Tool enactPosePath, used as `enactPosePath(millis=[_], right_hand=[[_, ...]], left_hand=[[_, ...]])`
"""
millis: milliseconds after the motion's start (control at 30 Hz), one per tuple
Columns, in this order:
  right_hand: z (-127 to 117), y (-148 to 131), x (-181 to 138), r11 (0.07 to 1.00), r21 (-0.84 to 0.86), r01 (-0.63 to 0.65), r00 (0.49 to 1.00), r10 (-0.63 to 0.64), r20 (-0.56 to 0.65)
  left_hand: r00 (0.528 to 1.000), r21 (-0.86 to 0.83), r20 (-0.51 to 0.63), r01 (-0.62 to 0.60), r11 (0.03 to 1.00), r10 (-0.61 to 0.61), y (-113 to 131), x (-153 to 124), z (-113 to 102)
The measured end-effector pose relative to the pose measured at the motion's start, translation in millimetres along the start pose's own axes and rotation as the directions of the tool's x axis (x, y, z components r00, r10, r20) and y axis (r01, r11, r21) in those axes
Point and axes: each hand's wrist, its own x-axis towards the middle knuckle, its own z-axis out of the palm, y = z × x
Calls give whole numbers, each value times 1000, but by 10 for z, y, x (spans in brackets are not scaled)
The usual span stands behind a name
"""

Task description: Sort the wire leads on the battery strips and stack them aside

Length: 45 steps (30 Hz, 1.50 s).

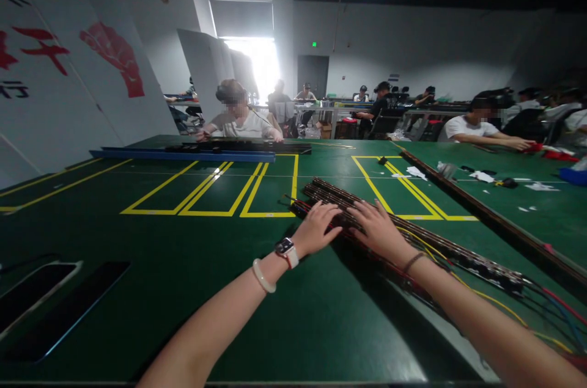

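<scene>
A bundle of long, dark, narrow bars (452,250) with small light dots along them lies slantwise on the green table (220,308). Across the near end of a darker bar in this bundle rests my left hand (316,230), fingers stretched out and thumb apart. My right hand (376,230) lies just beside it, fingers spread over the bars. Neither hand is closed around anything. Yellow, red and blue wires (557,305) trail from the bundle at the right. What lies beneath my palms and right forearm is partly hidden.
Yellow tape outlines (211,213) mark the table. Another long dark bar (486,223) lies at right, near paper scraps (482,176). Two flat dark phone-like devices (68,308) sit at lower left. Across the table, a person (243,122) sits behind a blue channel (183,155).
</scene>
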Motion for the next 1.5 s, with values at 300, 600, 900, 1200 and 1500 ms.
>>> enactPosePath(millis=[300, 600, 900, 1200, 1500], right_hand=[[396, -590, 308, 987, -108, 122, 992, -124, -21], [580, -366, 404, 960, -201, -197, 975, 214, 66], [708, 360, 502, 866, -313, -390, 893, 439, 102], [825, 1173, 265, 809, -338, -481, 833, 542, 110], [823, 1581, 68, 800, -264, -539, 811, 577, 91]], left_hand=[[869, -26, -267, 426, 905, -417, -676, -843, -737], [819, -109, -230, 516, 850, -526, -754, -1102, -826], [831, -44, -121, 542, 839, -543, -745, -1124, -834], [833, -29, -70, 548, 836, -548, -772, -1148, -811], [850, -7, -91, 520, 854, -518, -805, -1153, -769]])
